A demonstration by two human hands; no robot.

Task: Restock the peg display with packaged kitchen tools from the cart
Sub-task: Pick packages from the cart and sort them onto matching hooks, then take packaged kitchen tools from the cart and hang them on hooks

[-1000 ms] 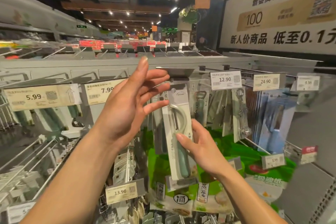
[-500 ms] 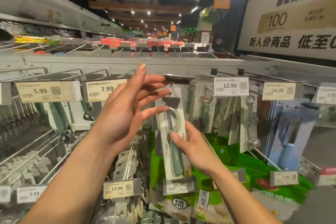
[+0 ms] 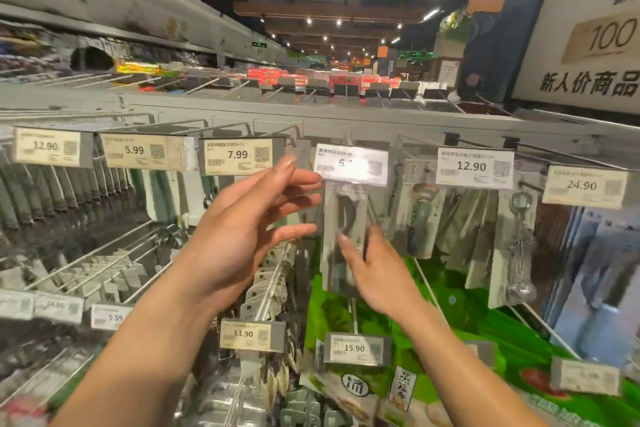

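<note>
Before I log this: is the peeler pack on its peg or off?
On, it seems: the peeler pack hangs upright under its price tag.

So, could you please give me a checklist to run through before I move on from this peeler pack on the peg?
1. Peeler pack seated on its peg: cannot tell; its top is hidden behind the price tag.
2. Price tag facing out: ok, though the price is blurred.
3. Pack hanging straight: cannot tell; it is blurred.
4. Right hand clear of the pack: not ok; fingertips touch its lower front.
5. Left hand free: ok; open, holding nothing.
6. Bottle opener pack alongside: ok; hangs apart, to the right.
</note>
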